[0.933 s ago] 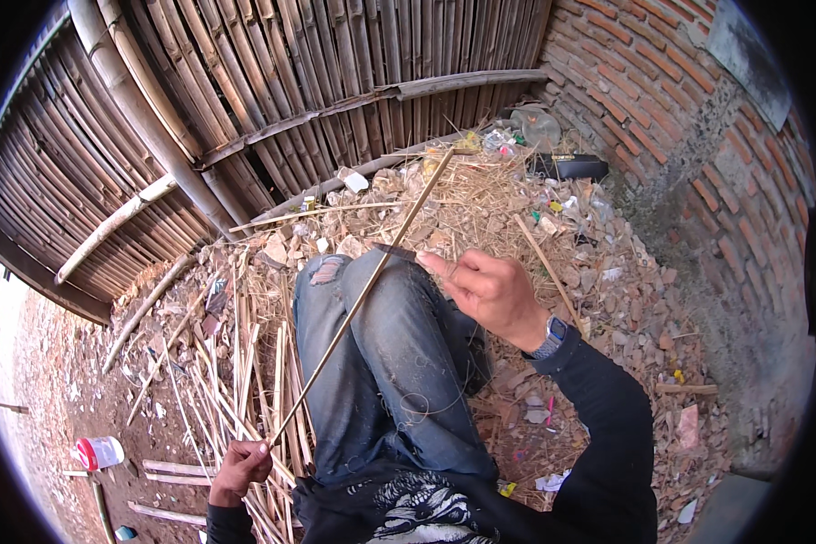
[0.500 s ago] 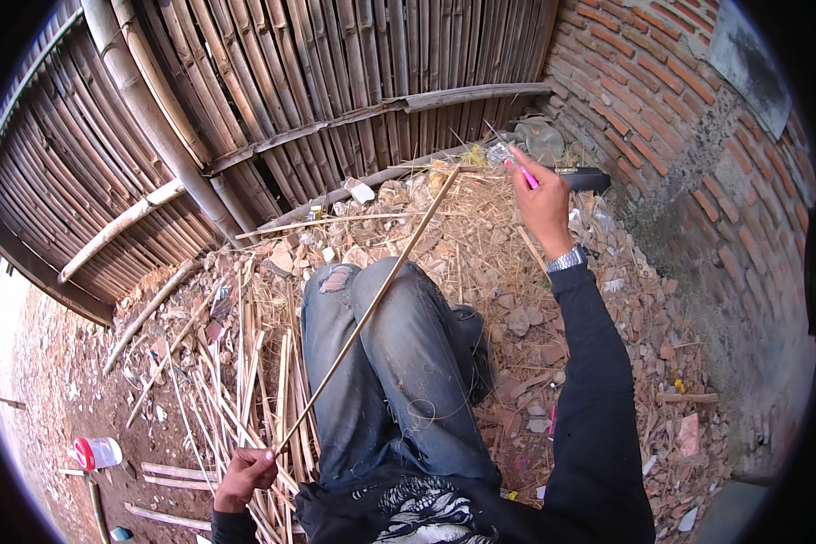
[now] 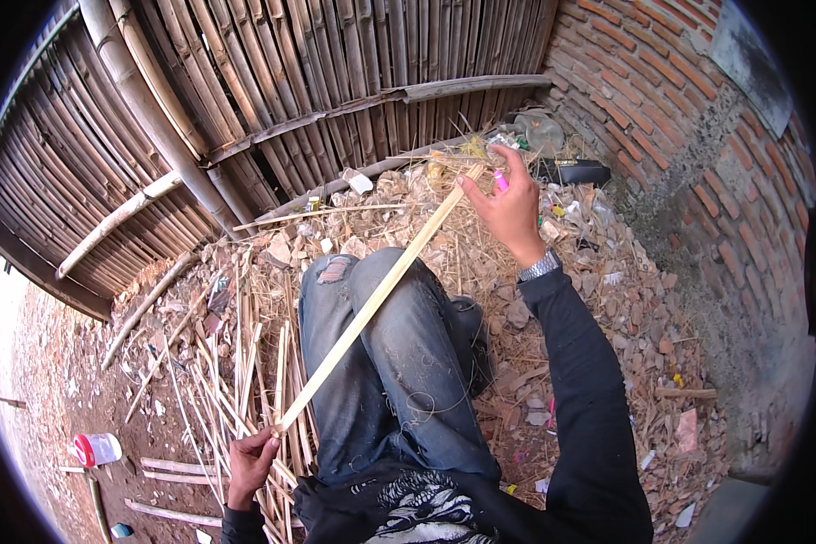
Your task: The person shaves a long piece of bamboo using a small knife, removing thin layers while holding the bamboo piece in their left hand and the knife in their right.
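A long pale bamboo strip [image 3: 372,304] slants across my knees, its light broad face turned up. My left hand [image 3: 249,462] is closed on its lower end, pinching it between thumb and fingers. At the far end, the thumb of my right hand [image 3: 510,207] touches or nearly touches the strip, with the index finger raised and bent. A slim tool with a pink handle [image 3: 500,180], seemingly a knife, sits in the right hand's curled fingers; its blade can hardly be made out. A metal watch is on the right wrist.
Many cut bamboo strips [image 3: 245,390] lie to the left of my legs. Rubble and straw cover the ground. A bamboo wall [image 3: 335,63] stands ahead, a brick wall [image 3: 644,118] at right. A clear tub with a red lid [image 3: 97,450] lies at left; a black object [image 3: 571,171] lies near the corner.
The strip has turned from its narrow edge to its pale broad face. My right hand has come left and down to the strip's far end; my left hand has risen slightly.
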Demonstrator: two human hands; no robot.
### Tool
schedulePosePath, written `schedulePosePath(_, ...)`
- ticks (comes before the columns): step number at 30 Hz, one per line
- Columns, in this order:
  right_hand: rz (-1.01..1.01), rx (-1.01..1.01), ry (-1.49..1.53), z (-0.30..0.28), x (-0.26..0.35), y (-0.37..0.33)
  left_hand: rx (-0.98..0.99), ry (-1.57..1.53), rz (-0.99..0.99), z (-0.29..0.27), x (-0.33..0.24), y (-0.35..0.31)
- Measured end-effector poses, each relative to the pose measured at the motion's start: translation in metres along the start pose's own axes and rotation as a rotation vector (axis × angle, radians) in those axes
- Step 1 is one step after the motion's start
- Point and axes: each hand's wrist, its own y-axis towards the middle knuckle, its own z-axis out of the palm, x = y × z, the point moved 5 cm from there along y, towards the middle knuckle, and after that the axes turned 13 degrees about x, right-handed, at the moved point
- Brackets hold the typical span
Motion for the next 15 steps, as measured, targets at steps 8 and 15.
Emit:
schedulePosePath(8,-0.012,0.028,-0.186,-0.016,0.011,-0.015,-0.096,0.090,0.076,0.001,-0.007,0.004)
schedulePosePath(15,-0.258,0.435,-0.362,0.047,0.047,-0.110,-0.220,0.357,0.203,0.001,-0.007,0.000)
